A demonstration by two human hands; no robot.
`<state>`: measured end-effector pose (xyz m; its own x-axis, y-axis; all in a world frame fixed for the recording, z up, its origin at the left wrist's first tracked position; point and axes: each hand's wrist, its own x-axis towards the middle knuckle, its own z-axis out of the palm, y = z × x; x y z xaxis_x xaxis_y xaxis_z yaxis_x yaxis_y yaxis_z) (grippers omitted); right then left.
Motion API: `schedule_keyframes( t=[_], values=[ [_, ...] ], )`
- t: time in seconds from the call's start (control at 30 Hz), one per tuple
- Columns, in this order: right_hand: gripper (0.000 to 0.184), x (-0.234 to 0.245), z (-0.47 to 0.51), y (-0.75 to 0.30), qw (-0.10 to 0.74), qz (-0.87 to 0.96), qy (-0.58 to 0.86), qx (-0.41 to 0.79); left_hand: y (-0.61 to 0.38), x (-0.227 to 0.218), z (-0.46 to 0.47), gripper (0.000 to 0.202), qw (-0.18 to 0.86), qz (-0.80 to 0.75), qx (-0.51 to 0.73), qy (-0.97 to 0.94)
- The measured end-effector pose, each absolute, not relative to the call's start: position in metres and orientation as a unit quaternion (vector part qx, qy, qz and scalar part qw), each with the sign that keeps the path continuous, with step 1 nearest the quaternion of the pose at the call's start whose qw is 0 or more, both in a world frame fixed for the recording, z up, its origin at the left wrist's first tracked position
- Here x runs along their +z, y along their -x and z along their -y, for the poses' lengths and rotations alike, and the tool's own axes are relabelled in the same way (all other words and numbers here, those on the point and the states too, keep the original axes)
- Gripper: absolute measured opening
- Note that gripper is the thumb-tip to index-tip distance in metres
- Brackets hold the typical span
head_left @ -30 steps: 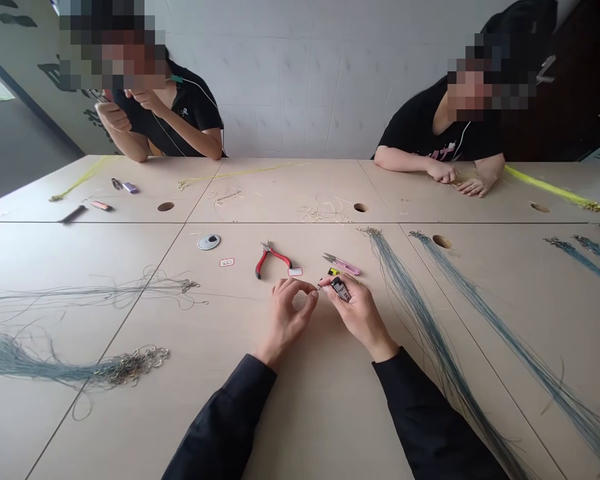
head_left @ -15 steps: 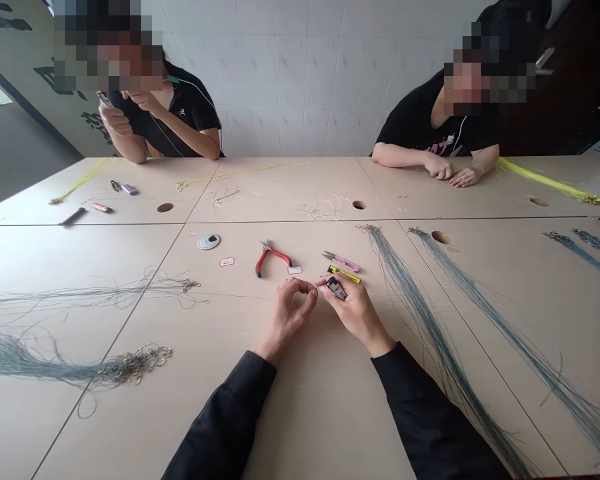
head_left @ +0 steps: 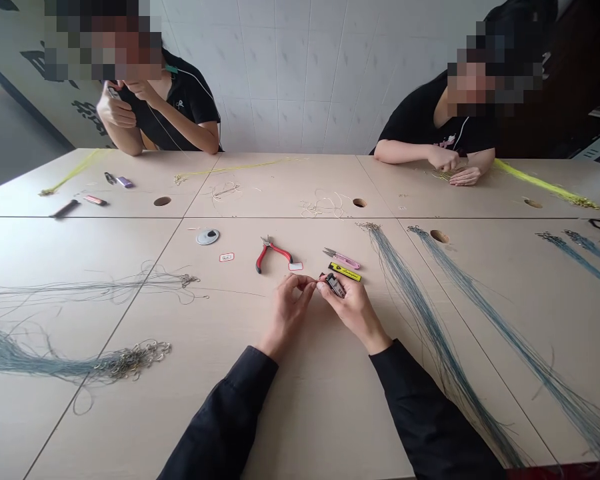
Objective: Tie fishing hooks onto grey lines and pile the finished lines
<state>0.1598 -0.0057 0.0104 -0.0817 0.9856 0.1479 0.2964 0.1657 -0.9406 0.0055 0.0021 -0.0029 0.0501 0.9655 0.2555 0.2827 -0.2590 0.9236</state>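
My left hand (head_left: 293, 303) is closed in a pinch, thumb against index finger, on a thin fishing line (head_left: 237, 292) that runs in from the left. What lies at its fingertips is too small to make out. In my right hand (head_left: 355, 310) is a small lighter (head_left: 335, 285) with a black top, tilted toward the left hand. The right thumb and index tips meet close to the left fingertips. Just beyond the hands lie a yellow strip with black lettering (head_left: 345, 271), pink thread snips (head_left: 343, 259) and red-handled pliers (head_left: 273, 253).
Bundles of blue-green line with hooks lie at left (head_left: 130, 360) and right (head_left: 425, 333). A grey line bundle (head_left: 130, 288), a round disc (head_left: 208, 237) and a small label (head_left: 227, 257) are on the table. Two co-workers (head_left: 195, 100) (head_left: 415, 137) sit opposite.
My right thumb and fingertips have come together near the left pinch, and the lighter has tilted slightly. The co-workers' hands have shifted. The view has moved a little.
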Motion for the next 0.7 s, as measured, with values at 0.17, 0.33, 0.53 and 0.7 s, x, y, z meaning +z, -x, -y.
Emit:
schedule_keyframes(
  t=[0.17, 0.33, 0.53, 0.7],
  values=[
    [0.025, 0.007, 0.0049, -0.1602, 0.442, 0.615, 0.529, 0.383, -0.0065, -0.0033, -0.0017, 0.014, 0.346, -0.506, 0.472, -0.634],
    [0.024, 0.0034, 0.0035, -0.1601, 0.435, 0.614, 0.538, 0.38, -0.0072, -0.0016, -0.0016, 0.014, 0.348, -0.503, 0.467, -0.638],
    [0.023, 0.0017, 0.0035, -0.1607, 0.433, 0.62, 0.535, 0.377, -0.0067, -0.0041, -0.0029, 0.017, 0.378, -0.483, 0.467, -0.637],
    [0.022, 0.0037, 0.004, -0.161, 0.426, 0.622, 0.54, 0.375, -0.0067, -0.0063, -0.0031, 0.017, 0.373, -0.489, 0.461, -0.64]
  ],
)
